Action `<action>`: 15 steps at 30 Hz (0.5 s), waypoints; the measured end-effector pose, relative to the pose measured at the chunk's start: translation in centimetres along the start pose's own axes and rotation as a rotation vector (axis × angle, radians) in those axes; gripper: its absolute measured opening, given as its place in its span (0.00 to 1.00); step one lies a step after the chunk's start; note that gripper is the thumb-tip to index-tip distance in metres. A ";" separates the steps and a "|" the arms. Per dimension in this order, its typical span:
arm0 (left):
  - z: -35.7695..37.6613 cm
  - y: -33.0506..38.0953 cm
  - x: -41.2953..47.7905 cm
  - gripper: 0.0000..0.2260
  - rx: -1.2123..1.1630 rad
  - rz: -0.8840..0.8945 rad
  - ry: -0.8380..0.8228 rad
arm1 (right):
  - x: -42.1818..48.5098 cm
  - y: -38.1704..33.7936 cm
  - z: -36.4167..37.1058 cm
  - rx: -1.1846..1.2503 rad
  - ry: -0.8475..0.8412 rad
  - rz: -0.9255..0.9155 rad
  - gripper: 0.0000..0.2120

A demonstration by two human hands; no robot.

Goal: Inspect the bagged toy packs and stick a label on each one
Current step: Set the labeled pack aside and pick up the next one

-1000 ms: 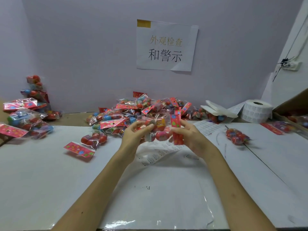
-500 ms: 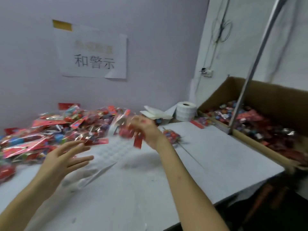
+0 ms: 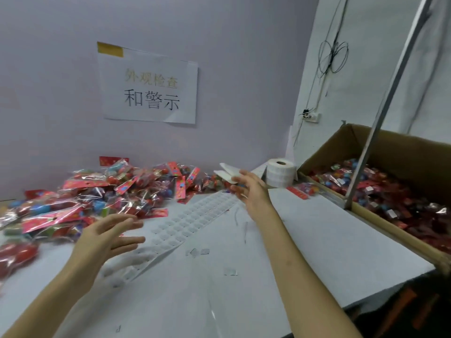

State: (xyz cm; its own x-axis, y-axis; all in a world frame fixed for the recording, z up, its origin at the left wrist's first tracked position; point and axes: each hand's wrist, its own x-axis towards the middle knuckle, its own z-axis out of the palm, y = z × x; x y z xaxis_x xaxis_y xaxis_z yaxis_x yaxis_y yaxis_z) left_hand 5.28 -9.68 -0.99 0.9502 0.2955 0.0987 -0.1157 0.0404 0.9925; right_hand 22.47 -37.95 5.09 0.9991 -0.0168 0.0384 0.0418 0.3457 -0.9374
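A white table (image 3: 317, 240) fills the view, with 2 bare forearms reaching over it. Right of the right hand, an open cardboard box (image 3: 402, 152) sits at the table's edge, with bagged toy packs (image 3: 371, 191) lying inside it. Left of both hands and beyond the left one, a loose pile of toy packs (image 3: 122, 191) in clear bags with red header cards lies against the wall. A paper sign (image 3: 148, 86) hangs on the wall above the pile. Between the 2 hands, a long label sheet (image 3: 185, 223) lies flat on the table, its near end under the left hand. A white label roll (image 3: 280, 173) stands just beyond the right hand. The left hand (image 3: 107, 237) hovers palm inward, fingers straight and loosely spread, holding nothing. The right hand (image 3: 251, 189) is raised near the sheet's far end, blurred, fingers spread wide, with nothing in its grasp. A few loose labels (image 3: 197, 252) lie on the table between the forearms.
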 end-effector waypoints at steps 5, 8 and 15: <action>0.2 0.3 -1.0 0.04 0.337 0.108 0.174 | -1.5 3.2 5.8 -0.471 -0.260 -0.095 0.08; 0.3 -0.6 -0.8 0.07 0.681 0.213 0.215 | -1.7 5.5 9.5 -0.767 -0.372 -0.274 0.15; -0.8 -1.9 0.2 0.29 1.115 -0.012 0.112 | -2.2 10.8 16.2 -1.236 -0.593 -0.433 0.47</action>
State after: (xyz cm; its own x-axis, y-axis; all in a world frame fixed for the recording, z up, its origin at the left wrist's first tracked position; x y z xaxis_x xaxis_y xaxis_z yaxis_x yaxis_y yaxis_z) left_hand 5.45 -8.97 -2.89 0.9115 0.3876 0.1373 0.2707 -0.8170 0.5091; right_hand 20.72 -19.02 0.52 0.7753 0.5840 0.2405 0.6152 -0.6120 -0.4970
